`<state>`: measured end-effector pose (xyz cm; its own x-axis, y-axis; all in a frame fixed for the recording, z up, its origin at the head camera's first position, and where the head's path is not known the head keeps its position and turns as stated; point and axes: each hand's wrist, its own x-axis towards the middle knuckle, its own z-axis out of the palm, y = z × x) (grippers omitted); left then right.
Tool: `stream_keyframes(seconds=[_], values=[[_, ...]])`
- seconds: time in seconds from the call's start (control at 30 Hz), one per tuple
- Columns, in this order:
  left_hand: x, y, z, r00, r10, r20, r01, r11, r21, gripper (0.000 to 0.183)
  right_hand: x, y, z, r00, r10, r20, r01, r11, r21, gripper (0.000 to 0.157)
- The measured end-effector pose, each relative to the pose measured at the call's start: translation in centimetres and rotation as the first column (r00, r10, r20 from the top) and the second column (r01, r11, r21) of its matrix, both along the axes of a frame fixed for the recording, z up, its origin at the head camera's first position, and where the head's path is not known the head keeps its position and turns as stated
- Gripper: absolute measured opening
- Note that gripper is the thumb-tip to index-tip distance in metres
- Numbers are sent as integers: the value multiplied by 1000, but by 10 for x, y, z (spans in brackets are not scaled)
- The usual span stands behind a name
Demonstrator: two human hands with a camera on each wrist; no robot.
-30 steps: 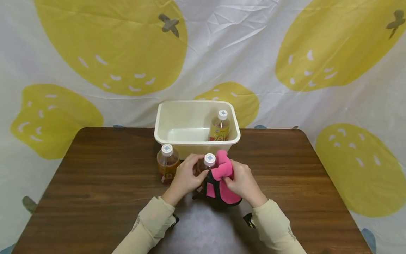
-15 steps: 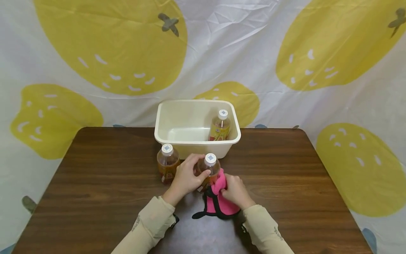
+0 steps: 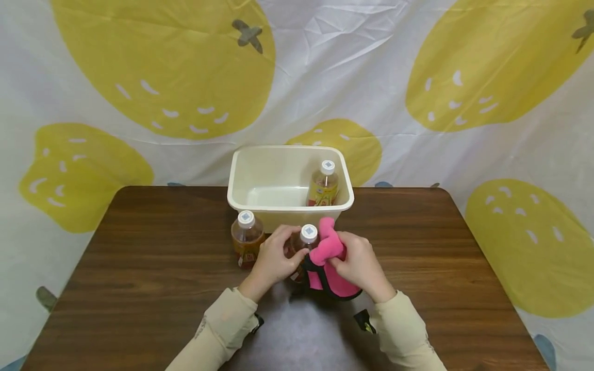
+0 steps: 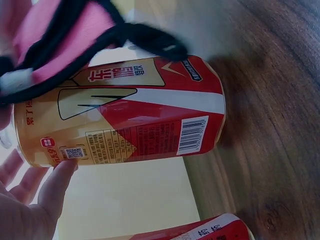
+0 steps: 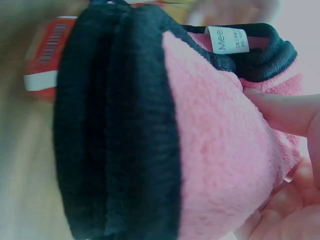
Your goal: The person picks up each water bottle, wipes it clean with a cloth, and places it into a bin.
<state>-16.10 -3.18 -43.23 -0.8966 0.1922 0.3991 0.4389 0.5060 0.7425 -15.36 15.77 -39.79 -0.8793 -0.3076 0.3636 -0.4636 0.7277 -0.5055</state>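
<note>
My left hand (image 3: 274,255) grips the upper part of a plastic drink bottle (image 3: 309,233) that stands upright on the table. Its red and yellow label (image 4: 130,115) fills the middle of the left wrist view. Against the bottle's right side, a pink fleece cloth piece (image 3: 328,248) with black trim is pinched between thumb and fingers of my right hand (image 3: 362,260). A white tag (image 5: 229,40) shows on the cloth in the right wrist view. The cloth's exact kind is unclear. It hides part of the bottle's label from the head view.
To the left of my left hand stands a similar white-capped bottle (image 3: 247,241). Behind is a cream plastic bin (image 3: 287,208) with another bottle (image 3: 323,186) upright at its right end. A lemon-print curtain (image 3: 306,67) hangs behind the brown wooden table (image 3: 153,268).
My right hand went down the bottle's right side with the pink cloth, uncovering its shoulder, then came back up. My left hand kept its grip and the bottle stayed in place.
</note>
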Motion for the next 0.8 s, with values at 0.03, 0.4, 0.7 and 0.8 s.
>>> stream_keyframes(seconds=[0.03, 0.4, 0.7, 0.8], values=[[0, 0, 0, 1000, 0, -6, 0, 1000, 5, 39, 0, -2, 5, 1000, 3, -13, -3, 1000, 2, 22], [0, -1, -1, 1000, 5, -9, -5, 1000, 19, 39, 2, -8, 7, 998, -31, 48, 30, 999, 31, 22], [0, 0, -1, 1000, 5, 5, -5, 1000, 2, 41, 4, -1, -37, 989, -65, 133, 57, 996, 67, 23], [1, 0, 0, 1000, 1, 9, -1, 1000, 5, 41, 1, 0, -60, 980, -72, 186, 59, 996, 73, 23]])
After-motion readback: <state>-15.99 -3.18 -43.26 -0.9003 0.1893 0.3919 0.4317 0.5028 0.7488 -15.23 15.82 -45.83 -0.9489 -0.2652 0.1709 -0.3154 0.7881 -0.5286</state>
